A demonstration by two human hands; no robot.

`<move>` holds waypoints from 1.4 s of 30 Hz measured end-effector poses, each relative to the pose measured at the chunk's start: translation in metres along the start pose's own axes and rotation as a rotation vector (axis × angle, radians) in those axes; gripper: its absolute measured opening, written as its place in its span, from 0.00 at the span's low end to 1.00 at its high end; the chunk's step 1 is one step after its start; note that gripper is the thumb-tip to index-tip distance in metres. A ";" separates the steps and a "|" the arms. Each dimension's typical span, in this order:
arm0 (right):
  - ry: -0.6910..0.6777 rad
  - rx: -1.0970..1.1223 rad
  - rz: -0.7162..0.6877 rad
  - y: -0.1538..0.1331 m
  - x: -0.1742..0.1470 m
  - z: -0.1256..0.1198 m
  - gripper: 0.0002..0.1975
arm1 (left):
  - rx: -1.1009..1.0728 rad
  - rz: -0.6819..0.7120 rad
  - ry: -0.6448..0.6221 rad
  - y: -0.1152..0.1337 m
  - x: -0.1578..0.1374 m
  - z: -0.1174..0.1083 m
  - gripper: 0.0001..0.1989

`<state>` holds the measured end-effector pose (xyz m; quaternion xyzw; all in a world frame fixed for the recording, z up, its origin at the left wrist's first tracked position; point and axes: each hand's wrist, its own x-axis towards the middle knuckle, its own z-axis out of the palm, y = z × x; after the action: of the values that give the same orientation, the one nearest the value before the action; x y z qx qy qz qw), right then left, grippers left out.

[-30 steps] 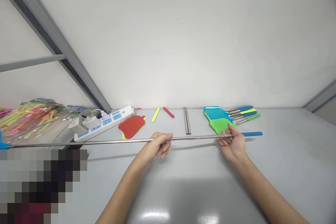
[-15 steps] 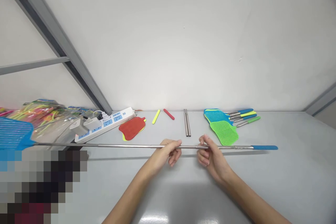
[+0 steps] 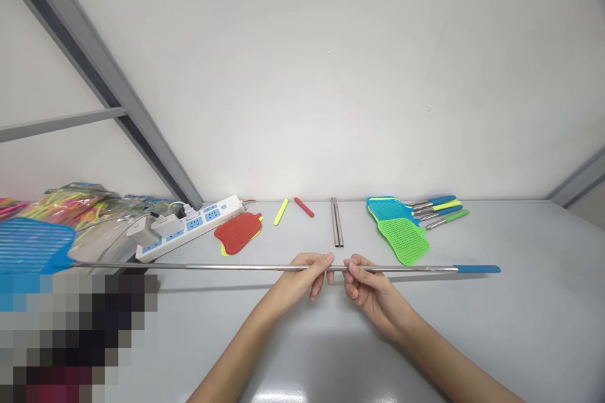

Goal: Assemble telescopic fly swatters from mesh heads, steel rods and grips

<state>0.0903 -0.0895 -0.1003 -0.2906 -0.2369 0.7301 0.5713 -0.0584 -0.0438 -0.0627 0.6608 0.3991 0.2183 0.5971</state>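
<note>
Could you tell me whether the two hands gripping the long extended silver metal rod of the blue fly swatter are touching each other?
Apart. The head view shows a short bare stretch of rod between the left hand and right hand.

The blue swatter head [image 3: 33, 245] at 9 o'clock was cut off by the left edge, and its lower part ran into a pixelated block [image 3: 78, 337] that hid everything at 8 o'clock. Where the left hand [image 3: 302, 278] and right hand [image 3: 371, 289] closed on the extended metal rod [image 3: 227, 267], their fingers covered that stretch of it, so any joint there could not be seen. Both forearms left the picture at the bottom edge. At 10 o'clock the clear packets [image 3: 80, 211] of coloured pieces were too blurred to sort, and the left edge cut them. Under the red swatter head [image 3: 237, 230] only a sliver of a yellow one showed.
</note>
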 end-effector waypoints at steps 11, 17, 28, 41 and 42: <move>0.126 0.182 -0.256 -0.024 0.011 -0.026 0.05 | -0.485 0.017 0.182 -0.005 0.003 -0.017 0.16; 0.279 0.229 -0.450 -0.047 0.016 -0.047 0.07 | -0.688 0.111 0.466 -0.010 0.009 -0.027 0.18; 0.371 0.181 -0.512 -0.040 0.019 -0.048 0.04 | -0.721 0.090 0.689 -0.031 0.020 -0.021 0.15; 0.153 0.029 -0.362 -0.034 0.019 -0.045 0.03 | -0.659 -0.039 0.536 -0.037 0.020 -0.001 0.16; 0.124 0.009 -0.337 -0.034 0.019 -0.043 0.03 | -0.663 -0.044 0.529 -0.036 0.019 -0.002 0.16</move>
<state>0.1405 -0.0626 -0.1116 -0.2887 -0.2433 0.6056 0.7005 -0.0578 -0.0286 -0.1010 0.3454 0.4608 0.4840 0.6589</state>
